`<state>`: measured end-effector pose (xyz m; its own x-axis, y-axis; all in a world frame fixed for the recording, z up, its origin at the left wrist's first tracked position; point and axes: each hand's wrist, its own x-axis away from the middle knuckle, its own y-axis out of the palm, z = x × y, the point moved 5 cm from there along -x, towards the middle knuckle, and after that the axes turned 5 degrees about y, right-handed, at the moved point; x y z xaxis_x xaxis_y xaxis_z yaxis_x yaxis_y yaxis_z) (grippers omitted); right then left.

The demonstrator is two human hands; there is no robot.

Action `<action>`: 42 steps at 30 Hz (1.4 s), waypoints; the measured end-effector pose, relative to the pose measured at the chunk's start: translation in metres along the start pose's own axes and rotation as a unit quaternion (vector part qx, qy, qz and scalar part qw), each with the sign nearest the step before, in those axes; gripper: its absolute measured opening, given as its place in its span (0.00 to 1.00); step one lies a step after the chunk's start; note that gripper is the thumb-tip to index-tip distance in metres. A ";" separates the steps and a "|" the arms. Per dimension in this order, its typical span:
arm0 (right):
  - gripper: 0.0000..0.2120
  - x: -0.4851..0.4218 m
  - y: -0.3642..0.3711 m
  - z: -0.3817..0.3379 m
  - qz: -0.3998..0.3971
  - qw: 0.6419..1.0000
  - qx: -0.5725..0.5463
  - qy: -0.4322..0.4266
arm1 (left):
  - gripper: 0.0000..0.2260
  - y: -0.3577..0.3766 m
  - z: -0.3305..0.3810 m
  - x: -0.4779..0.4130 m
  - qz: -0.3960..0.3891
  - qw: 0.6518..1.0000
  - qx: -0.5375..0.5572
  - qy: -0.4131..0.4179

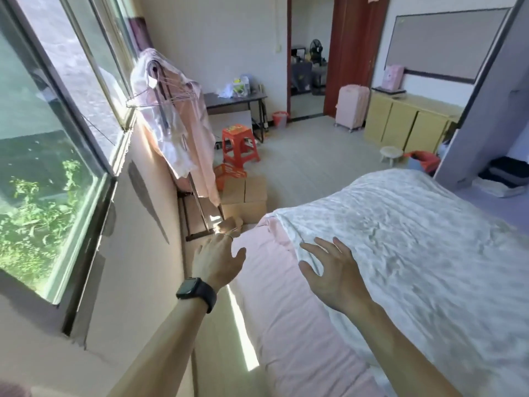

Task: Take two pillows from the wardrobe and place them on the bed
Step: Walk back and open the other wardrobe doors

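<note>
Both hands are empty with fingers spread: the left hand [216,263], a watch [197,292] on its wrist, hovers at the bed's edge, the right hand [332,275] over the white quilt [415,242]. The bed [274,310] runs lengthwise from 6 toward 1 o'clock. The wardrobe [486,116] stands open at 2 o'clock; pillows cannot be made out. Cardboard boxes [246,197] and a clothes rack [177,133] crowd the bed's 11 o'clock corner, a red stool [240,144] beyond.

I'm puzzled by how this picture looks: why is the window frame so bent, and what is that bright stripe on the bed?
Head view: the wide-angle lens bows the window frame; sunlight through it casts the bright stripe across the pink sheet; the white quilt looks slightly motion-blurred.
</note>
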<state>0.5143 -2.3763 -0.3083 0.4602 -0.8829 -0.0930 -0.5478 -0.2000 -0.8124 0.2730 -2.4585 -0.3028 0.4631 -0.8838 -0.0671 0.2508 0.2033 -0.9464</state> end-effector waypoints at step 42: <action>0.17 -0.632 0.264 -0.198 0.042 0.999 -0.019 0.012 | 0.18 -0.015 -0.313 -0.629 -0.006 0.995 0.097 0.002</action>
<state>-0.0595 -1.9554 -0.3499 0.3955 -0.9069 -0.1453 -0.6099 -0.1411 -0.7798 -0.2885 -2.0379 -0.3452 0.4560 -0.8881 -0.0575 0.4160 0.2698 -0.8684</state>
